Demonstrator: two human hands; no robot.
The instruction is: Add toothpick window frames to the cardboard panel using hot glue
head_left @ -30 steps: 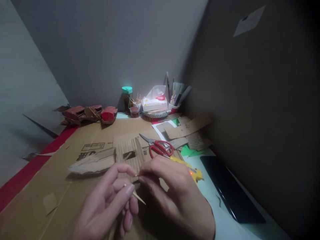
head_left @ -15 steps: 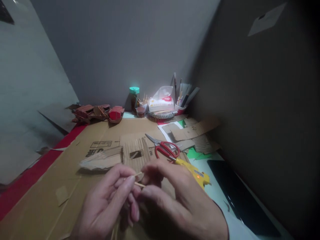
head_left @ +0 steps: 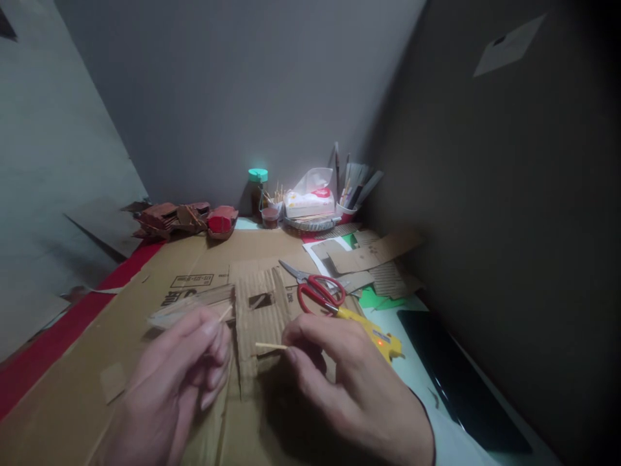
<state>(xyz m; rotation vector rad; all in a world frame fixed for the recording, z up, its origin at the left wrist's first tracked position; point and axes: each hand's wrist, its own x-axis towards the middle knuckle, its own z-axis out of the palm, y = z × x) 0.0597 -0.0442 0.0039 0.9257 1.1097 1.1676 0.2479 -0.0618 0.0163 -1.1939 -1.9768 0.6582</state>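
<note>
My left hand (head_left: 182,372) is closed, pinching a short thin wooden stick (head_left: 225,313) whose tip pokes out past the thumb. Across a gap, my right hand (head_left: 339,372) pinches another thin wooden stick (head_left: 270,346) between thumb and forefinger, its free end pointing left. Beneath and beyond the hands lies a corrugated cardboard piece (head_left: 262,278) with a small square hole. A boat-like cardboard piece (head_left: 194,304) sits to its left, partly hidden behind my left hand. Just past my right hand are red-handled scissors (head_left: 320,292) and a yellow glue gun (head_left: 371,329) with an orange light.
A large cardboard sheet (head_left: 145,323) covers the table. Cardboard scraps (head_left: 378,255) pile at the right, near a black flat panel (head_left: 456,382). Along the back wall stand red-brown cardboard shapes (head_left: 169,219), a teal-lidded jar (head_left: 258,176), a tissue pack (head_left: 310,202) and a cup of brushes (head_left: 348,210).
My hands have moved apart, the left one going left. Half a second ago the fingers were close together around the sticks; now each hand holds its own piece.
</note>
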